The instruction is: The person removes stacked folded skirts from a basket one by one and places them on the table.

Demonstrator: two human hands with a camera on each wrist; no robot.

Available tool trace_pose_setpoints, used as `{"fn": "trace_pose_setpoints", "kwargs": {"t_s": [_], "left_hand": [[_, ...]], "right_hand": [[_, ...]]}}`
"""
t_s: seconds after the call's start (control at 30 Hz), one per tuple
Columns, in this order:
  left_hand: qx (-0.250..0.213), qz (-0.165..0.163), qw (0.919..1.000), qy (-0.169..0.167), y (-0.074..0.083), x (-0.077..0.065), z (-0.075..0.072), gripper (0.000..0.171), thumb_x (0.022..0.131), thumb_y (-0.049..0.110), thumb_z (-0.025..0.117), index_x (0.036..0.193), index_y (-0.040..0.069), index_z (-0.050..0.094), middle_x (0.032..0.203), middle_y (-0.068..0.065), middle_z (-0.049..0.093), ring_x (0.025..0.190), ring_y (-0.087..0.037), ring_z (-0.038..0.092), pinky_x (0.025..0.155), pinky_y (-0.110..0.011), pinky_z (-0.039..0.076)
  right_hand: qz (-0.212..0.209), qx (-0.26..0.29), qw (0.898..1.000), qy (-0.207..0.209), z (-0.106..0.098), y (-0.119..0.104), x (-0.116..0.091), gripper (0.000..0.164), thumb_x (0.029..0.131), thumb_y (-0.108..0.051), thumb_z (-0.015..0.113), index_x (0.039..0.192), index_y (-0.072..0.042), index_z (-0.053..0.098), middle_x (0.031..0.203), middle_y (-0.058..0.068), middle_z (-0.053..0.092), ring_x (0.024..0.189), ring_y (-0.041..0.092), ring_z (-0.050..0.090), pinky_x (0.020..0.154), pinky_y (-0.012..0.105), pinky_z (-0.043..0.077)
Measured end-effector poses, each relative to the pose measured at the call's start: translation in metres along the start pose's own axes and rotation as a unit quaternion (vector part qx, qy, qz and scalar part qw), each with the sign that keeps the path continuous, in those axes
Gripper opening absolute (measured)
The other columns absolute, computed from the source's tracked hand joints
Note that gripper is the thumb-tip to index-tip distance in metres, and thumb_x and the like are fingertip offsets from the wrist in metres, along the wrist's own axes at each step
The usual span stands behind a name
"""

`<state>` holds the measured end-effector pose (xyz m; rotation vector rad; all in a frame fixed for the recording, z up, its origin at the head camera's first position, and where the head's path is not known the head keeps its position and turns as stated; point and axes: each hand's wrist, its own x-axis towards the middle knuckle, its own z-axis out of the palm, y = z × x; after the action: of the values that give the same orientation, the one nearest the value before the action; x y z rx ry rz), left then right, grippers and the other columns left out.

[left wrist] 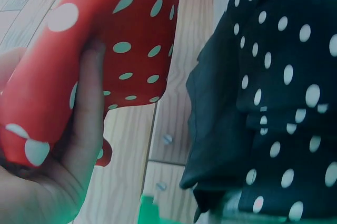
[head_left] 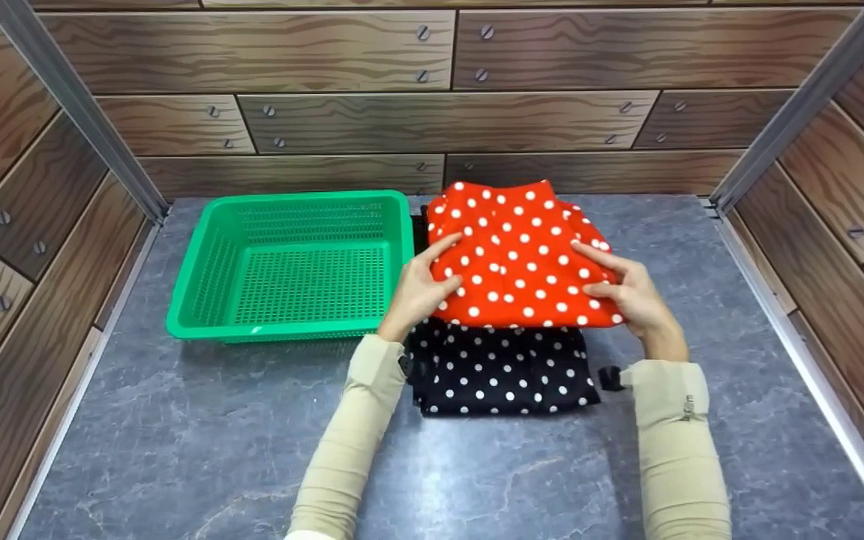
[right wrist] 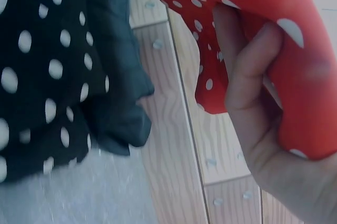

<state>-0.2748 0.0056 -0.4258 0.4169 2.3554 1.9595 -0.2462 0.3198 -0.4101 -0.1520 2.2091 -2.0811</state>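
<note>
A red cloth with white polka dots (head_left: 511, 255), folded into a flat bundle, is held up between both hands. My left hand (head_left: 421, 289) grips its left side, thumb on top and fingers underneath, as the left wrist view shows. On the right side my right hand (head_left: 631, 292) grips it likewise, with curled fingers below the fabric in the right wrist view. Beneath lies a folded black cloth with white dots (head_left: 503, 371) on the table, its far part hidden by the red one. Plain dark fabric (left wrist: 210, 124) shows along its edge. What garments these are I cannot tell.
A green perforated plastic basket (head_left: 289, 330) stands left of the cloths, close to my left hand, with nothing inside. Grey marbled tabletop (head_left: 214, 442) surrounds everything. Wood-patterned walls (head_left: 349, 52) close off the back and both sides, with metal rails at the corners.
</note>
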Motion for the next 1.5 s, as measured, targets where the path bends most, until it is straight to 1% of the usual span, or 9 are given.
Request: {"fn": "trace_pose_setpoints", "kwargs": {"t_s": [0.27,0.43,0.53,0.7,0.83,0.93,1.03,1.2,1.5], "left_hand": [[0.012,0.022,0.9996,-0.015,-0.002,0.002,0.026,0.066,0.082,-0.006,0.067,0.145,0.013,0.058,0.135,-0.019,0.060,0.092,-0.022,0.063,0.069,-0.027,0.054],[0.018,0.042,0.9985,-0.029,-0.005,0.002,0.043,0.066,0.080,-0.006,0.068,0.143,0.010,0.060,0.134,-0.018,0.062,0.094,-0.021,0.062,0.072,-0.024,0.052],[0.014,0.036,0.9986,-0.034,-0.006,0.002,0.053,0.066,0.079,-0.007,0.069,0.142,0.010,0.061,0.132,-0.018,0.062,0.094,-0.019,0.061,0.074,-0.024,0.052],[-0.006,0.015,0.9978,-0.064,-0.005,0.002,0.073,0.067,0.081,-0.008,0.069,0.144,0.011,0.059,0.128,-0.018,0.063,0.081,-0.016,0.062,0.068,-0.024,0.053],[0.006,0.011,0.9959,-0.089,-0.005,0.001,0.089,0.068,0.081,-0.006,0.070,0.146,0.012,0.058,0.129,-0.018,0.063,0.086,-0.014,0.061,0.072,-0.022,0.052],[0.014,0.006,0.9944,-0.104,-0.006,-0.001,0.100,0.070,0.081,-0.006,0.070,0.146,0.013,0.057,0.128,-0.019,0.063,0.083,-0.014,0.060,0.072,-0.021,0.051],[0.009,-0.007,0.9919,-0.126,-0.007,-0.003,0.111,0.072,0.082,-0.006,0.070,0.149,0.015,0.055,0.126,-0.018,0.062,0.070,-0.011,0.059,0.066,-0.020,0.050],[0.004,-0.025,0.9872,-0.158,-0.008,-0.008,0.130,0.075,0.083,-0.007,0.070,0.151,0.018,0.052,0.107,-0.016,0.066,0.049,-0.008,0.046,0.052,-0.019,0.045],[0.001,-0.056,0.9832,-0.174,-0.009,-0.014,0.165,0.082,0.082,-0.008,0.069,0.154,0.023,0.047,0.120,-0.010,0.064,0.050,-0.008,0.043,0.054,-0.018,0.043]], "right_hand": [[-0.004,-0.024,1.000,0.000,-0.030,0.003,-0.009,0.065,0.087,0.018,0.059,0.140,-0.019,0.063,0.151,0.032,0.033,0.103,0.012,0.061,0.077,0.025,0.057],[-0.002,-0.031,0.999,0.007,-0.050,0.008,-0.018,0.064,0.086,0.018,0.061,0.139,-0.019,0.065,0.139,0.014,0.048,0.102,0.013,0.063,0.076,0.027,0.058],[0.004,-0.033,0.999,0.006,-0.060,0.012,-0.023,0.064,0.086,0.017,0.062,0.139,-0.019,0.064,0.135,0.004,0.050,0.104,0.013,0.062,0.077,0.027,0.058],[0.019,-0.053,0.998,0.020,-0.081,0.014,-0.034,0.065,0.085,0.016,0.063,0.138,-0.022,0.066,0.134,0.001,0.049,0.101,0.012,0.062,0.074,0.026,0.058],[0.024,-0.096,0.995,0.029,-0.096,0.015,-0.044,0.065,0.085,0.015,0.064,0.138,-0.022,0.065,0.132,-0.004,0.051,0.099,0.010,0.061,0.072,0.025,0.057],[0.021,-0.133,0.990,0.027,-0.107,0.017,-0.050,0.065,0.085,0.014,0.065,0.140,-0.020,0.063,0.139,0.004,0.048,0.098,0.009,0.060,0.071,0.024,0.057],[0.019,-0.163,0.986,0.027,-0.117,0.019,-0.057,0.065,0.084,0.013,0.065,0.141,-0.018,0.062,0.145,0.015,0.042,0.098,0.007,0.058,0.070,0.023,0.056],[0.036,-0.183,0.982,0.026,-0.135,0.023,-0.069,0.066,0.086,0.013,0.064,0.144,-0.018,0.059,0.151,0.026,0.031,0.103,0.006,0.051,0.070,0.022,0.054],[0.086,-0.242,0.966,0.030,-0.160,0.019,-0.079,0.066,0.087,0.010,0.063,0.144,-0.024,0.059,0.156,0.037,0.022,0.111,0.020,0.040,0.071,0.021,0.051]]}}
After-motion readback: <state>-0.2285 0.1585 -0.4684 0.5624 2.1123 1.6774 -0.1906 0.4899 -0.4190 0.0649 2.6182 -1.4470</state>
